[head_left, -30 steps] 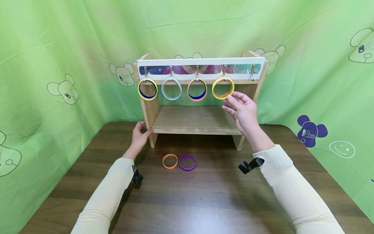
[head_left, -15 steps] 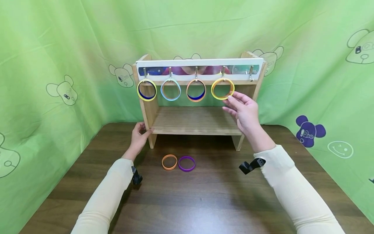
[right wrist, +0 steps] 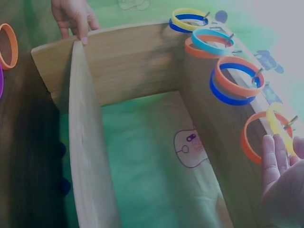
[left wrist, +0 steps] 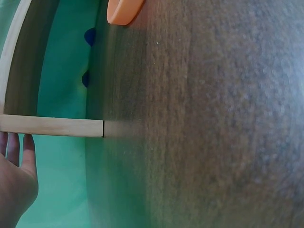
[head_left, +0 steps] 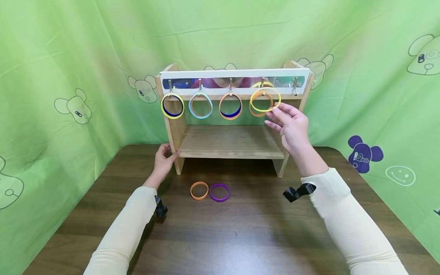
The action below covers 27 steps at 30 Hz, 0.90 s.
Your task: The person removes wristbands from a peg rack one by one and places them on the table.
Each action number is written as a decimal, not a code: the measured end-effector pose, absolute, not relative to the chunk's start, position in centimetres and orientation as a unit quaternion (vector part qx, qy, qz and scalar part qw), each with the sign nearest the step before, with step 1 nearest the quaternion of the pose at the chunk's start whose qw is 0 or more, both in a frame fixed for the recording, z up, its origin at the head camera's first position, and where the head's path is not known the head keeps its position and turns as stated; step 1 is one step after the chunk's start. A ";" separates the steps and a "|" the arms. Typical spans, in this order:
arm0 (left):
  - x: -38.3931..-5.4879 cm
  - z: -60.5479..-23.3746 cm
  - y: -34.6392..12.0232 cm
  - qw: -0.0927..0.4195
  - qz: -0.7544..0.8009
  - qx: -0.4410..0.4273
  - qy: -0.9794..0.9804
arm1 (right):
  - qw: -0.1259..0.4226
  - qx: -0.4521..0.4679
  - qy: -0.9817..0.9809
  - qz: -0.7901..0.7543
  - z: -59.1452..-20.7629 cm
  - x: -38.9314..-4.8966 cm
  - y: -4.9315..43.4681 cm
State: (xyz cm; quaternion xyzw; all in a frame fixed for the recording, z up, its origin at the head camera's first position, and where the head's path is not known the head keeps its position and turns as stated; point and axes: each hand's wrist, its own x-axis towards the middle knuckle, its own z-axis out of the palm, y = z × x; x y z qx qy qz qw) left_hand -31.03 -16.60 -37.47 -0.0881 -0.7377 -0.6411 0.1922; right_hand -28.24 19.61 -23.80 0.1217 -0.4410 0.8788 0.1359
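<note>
My right hand [head_left: 293, 128] pinches a yellow silicone wristband [head_left: 280, 97] at its lower right edge, in front of the fourth hook of the rail. An orange wristband [right wrist: 244, 137] hangs on that hook, behind the yellow one. In the right wrist view the yellow band overlaps the hook tip. At the lower left, my left hand [head_left: 163, 162] grips the side panel of the wooden shelf [head_left: 230, 141], thumb at the front and fingers round the outside. The left wrist view has those fingers [left wrist: 29, 154] against the panel.
Banded pairs hang on the other hooks: yellow with blue [head_left: 162, 109], light blue with orange [head_left: 190, 109], orange with blue [head_left: 220, 109]. A fifth hook [head_left: 295, 87] is at the right. An orange wristband [head_left: 199, 198] and a purple one [head_left: 220, 200] lie on the table.
My right hand has shifted right and slightly up with the yellow wristband, which now stands apart from the orange one behind it. My left hand stays on the shelf.
</note>
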 end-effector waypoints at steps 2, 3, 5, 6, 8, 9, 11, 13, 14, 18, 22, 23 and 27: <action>-31.1 -37.5 -16.6 0.193 -0.641 -0.088 -0.738 | 0.139 0.124 -0.436 0.880 -23.5 -28.2 19.7; -31.2 -37.5 -16.6 0.194 -0.640 -0.087 -0.738 | 0.140 0.125 -0.435 0.881 -23.4 -28.2 19.7; -31.5 -37.8 -16.7 0.192 -0.643 -0.086 -0.736 | 0.141 0.128 -0.434 0.880 -23.2 -28.1 19.8; -31.9 -38.1 -16.8 0.190 -0.645 -0.085 -0.735 | 0.141 0.130 -0.433 0.881 -23.1 -28.0 19.8; -32.6 -38.8 -17.0 0.188 -0.649 -0.081 -0.733 | 0.139 0.132 -0.431 0.882 -22.9 -27.8 19.9; -32.9 -39.1 -17.1 0.186 -0.650 -0.079 -0.732 | 0.138 0.133 -0.432 0.881 -22.8 -27.7 19.9; -33.6 -39.9 -17.4 0.186 -0.654 -0.076 -0.730 | 0.134 0.135 -0.430 0.883 -22.7 -27.4 19.9; -33.9 -40.1 -17.4 0.191 -0.651 -0.076 -0.731 | 0.130 0.138 -0.429 0.883 -22.5 -27.1 19.9; -33.9 -40.2 -17.3 0.194 -0.650 -0.076 -0.730 | 0.128 0.140 -0.429 0.883 -22.5 -27.0 19.9; -34.0 -40.3 -17.4 0.203 -0.648 -0.083 -0.730 | 0.113 0.155 -0.425 0.885 -22.4 -26.2 20.1; -34.0 -40.4 -17.4 0.202 -0.649 -0.085 -0.729 | 0.097 0.166 -0.429 0.883 -22.5 -25.6 20.4; -34.0 -40.4 -17.5 0.201 -0.649 -0.085 -0.729 | 0.096 0.166 -0.434 0.880 -22.6 -25.5 20.4; -34.1 -40.5 -17.5 0.201 -0.649 -0.083 -0.729 | 0.088 0.163 -0.457 0.870 -22.8 -25.1 20.5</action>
